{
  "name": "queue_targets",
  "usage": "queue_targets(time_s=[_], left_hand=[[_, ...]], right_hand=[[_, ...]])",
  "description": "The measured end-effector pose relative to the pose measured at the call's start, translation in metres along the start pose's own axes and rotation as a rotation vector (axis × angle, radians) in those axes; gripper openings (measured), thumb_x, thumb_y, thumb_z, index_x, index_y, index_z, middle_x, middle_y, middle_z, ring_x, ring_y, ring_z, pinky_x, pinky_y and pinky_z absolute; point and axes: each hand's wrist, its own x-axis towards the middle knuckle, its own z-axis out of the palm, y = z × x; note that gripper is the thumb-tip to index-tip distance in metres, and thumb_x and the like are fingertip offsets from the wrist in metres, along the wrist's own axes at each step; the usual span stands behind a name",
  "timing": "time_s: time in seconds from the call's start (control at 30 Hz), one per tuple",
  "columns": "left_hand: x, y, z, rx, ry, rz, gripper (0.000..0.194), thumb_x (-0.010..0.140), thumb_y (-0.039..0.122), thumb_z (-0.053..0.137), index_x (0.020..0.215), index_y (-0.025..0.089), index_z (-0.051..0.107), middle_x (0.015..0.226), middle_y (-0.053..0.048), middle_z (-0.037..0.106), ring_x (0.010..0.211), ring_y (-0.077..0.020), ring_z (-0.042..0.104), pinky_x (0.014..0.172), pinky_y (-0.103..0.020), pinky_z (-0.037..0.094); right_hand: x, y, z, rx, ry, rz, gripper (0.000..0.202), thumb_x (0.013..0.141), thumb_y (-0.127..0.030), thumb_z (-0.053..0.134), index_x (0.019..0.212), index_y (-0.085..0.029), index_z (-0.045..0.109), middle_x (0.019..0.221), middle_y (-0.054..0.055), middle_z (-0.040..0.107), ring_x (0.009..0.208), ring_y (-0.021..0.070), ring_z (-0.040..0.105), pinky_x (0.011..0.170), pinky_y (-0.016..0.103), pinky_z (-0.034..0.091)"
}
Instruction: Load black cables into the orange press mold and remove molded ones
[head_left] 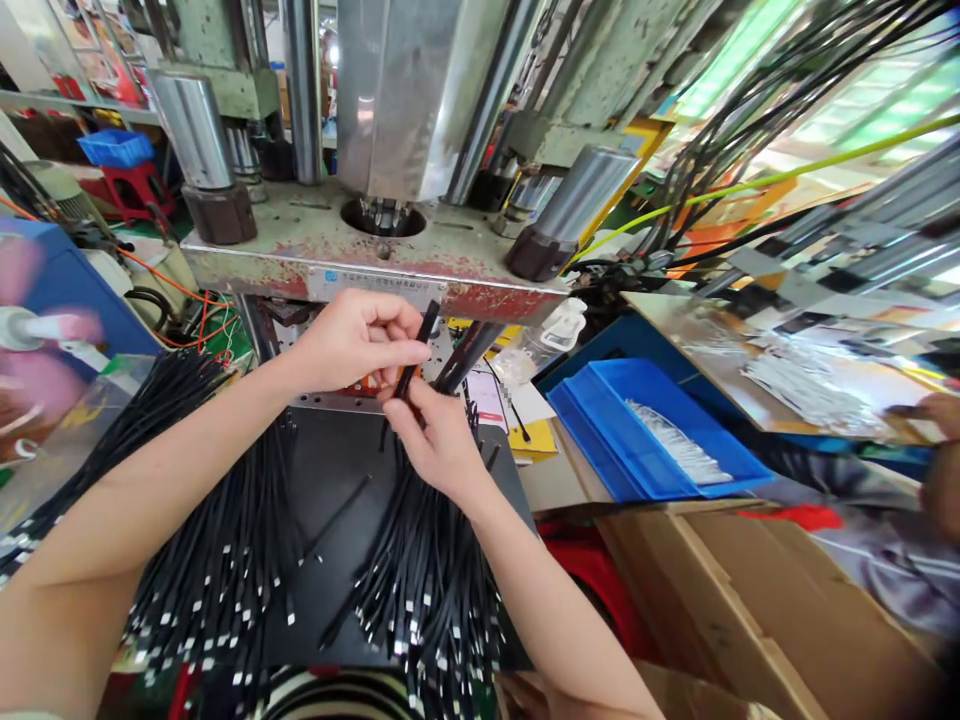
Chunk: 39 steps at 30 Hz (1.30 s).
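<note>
Both hands meet in front of the machine's press plate, holding a short black cable bundle (417,350) upright and slightly tilted. My left hand (360,342) has its fingers closed round the upper part. My right hand (435,435) pinches the lower end from the right. Beneath my right hand, a thick pile of black cables (431,560) with silvery tips hangs over the black table (330,520). Another pile of black cables (232,540) lies below my left forearm. A single loose cable (337,517) rests between the piles.
The machine (375,240) with steel columns stands ahead. To the right are a clear plastic bottle (562,325), blue trays (637,440) with white pieces, and cardboard boxes (750,600). A person's hand (930,415) shows at the right edge. A blurred pink fan (37,330) is at left.
</note>
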Motion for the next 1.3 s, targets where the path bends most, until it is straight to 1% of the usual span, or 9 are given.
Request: queue_targets(time_s=[0.17,0.33,0.47,0.57,0.63,0.73,0.97,1.17,1.3], left_hand=[[0.009,0.003,-0.01,0.229,0.306,0.334,0.017,0.084,0.033,0.067,0.081,0.018,0.058,0.071,0.003,0.06,0.051,-0.0064,0.055,0.047,-0.018,0.042],[0.001,-0.008,-0.011,0.526,0.381,0.622,0.012,0.085,0.029,0.066,0.081,0.019,0.061,0.079,-0.001,0.063,0.071,-0.0125,0.061,0.064,-0.025,0.049],[-0.018,-0.059,-0.011,0.624,0.395,0.386,0.02,0.086,0.03,0.064,0.101,0.018,0.058,0.09,-0.004,0.065,0.068,-0.0118,0.061,0.063,-0.024,0.05],[-0.035,-0.098,-0.011,0.914,-0.005,0.219,0.024,0.092,0.027,0.054,0.113,0.017,0.059,0.115,-0.01,0.067,0.105,-0.021,0.064,0.093,-0.038,0.05],[-0.045,-0.111,-0.01,1.078,-0.231,0.195,0.037,0.094,0.026,0.051,0.13,0.017,0.054,0.139,-0.012,0.056,0.13,-0.0246,0.05,0.111,-0.047,0.036],[-0.051,-0.112,-0.009,1.194,-0.347,0.139,0.05,0.097,0.034,0.045,0.144,0.016,0.042,0.151,-0.012,0.043,0.139,-0.0237,0.039,0.118,-0.048,0.024],[0.004,-0.109,-0.021,1.21,-0.348,-0.16,0.059,0.1,0.048,0.021,0.151,0.02,0.031,0.157,-0.009,0.031,0.144,-0.0232,0.031,0.118,-0.057,-0.005],[0.067,-0.129,-0.034,1.165,-0.18,-0.373,0.059,0.1,0.048,0.02,0.145,0.017,0.043,0.151,-0.012,0.041,0.138,-0.0273,0.039,0.116,-0.047,0.02],[0.078,-0.13,-0.033,1.146,-0.152,-0.397,0.062,0.1,0.048,0.018,0.143,0.012,0.044,0.149,-0.015,0.044,0.138,-0.0283,0.039,0.114,-0.045,0.023]], right_hand=[[0.003,0.03,0.015,-0.096,-0.179,0.105,0.005,0.086,-0.019,0.061,0.086,-0.018,0.066,0.071,0.0,0.066,0.06,0.0142,0.057,0.062,0.024,0.041],[0.05,0.074,0.023,-0.085,0.003,0.219,0.015,0.084,-0.027,0.066,0.071,-0.018,0.065,0.056,-0.003,0.061,0.054,0.0137,0.056,0.058,0.024,0.04],[0.083,0.1,0.027,0.011,0.066,0.305,0.018,0.083,-0.026,0.063,0.068,-0.017,0.065,0.056,-0.003,0.061,0.054,0.013,0.058,0.058,0.022,0.041],[0.09,0.108,0.029,-0.021,0.044,0.332,0.021,0.084,-0.025,0.063,0.065,-0.017,0.066,0.054,-0.002,0.062,0.056,0.0139,0.061,0.061,0.023,0.044],[0.089,0.109,0.028,-0.048,0.021,0.313,0.017,0.084,-0.021,0.063,0.069,-0.018,0.07,0.061,-0.001,0.067,0.061,0.0145,0.065,0.066,0.023,0.047],[0.086,0.109,0.027,-0.115,-0.015,0.264,0.013,0.081,-0.013,0.064,0.085,-0.019,0.075,0.078,0.001,0.073,0.073,0.0158,0.068,0.076,0.025,0.049],[0.08,0.106,0.025,-0.466,0.095,0.375,0.015,0.086,-0.02,0.06,0.092,-0.018,0.073,0.092,0.008,0.071,0.09,0.0204,0.065,0.087,0.032,0.046],[0.075,0.095,0.025,-0.427,-0.007,0.441,0.014,0.077,-0.033,0.072,0.074,-0.02,0.066,0.077,0.003,0.066,0.079,0.0191,0.061,0.078,0.032,0.046],[0.074,0.096,0.025,-0.463,0.052,0.444,0.015,0.079,-0.033,0.071,0.082,-0.019,0.066,0.085,0.006,0.066,0.083,0.02,0.061,0.082,0.034,0.045]])
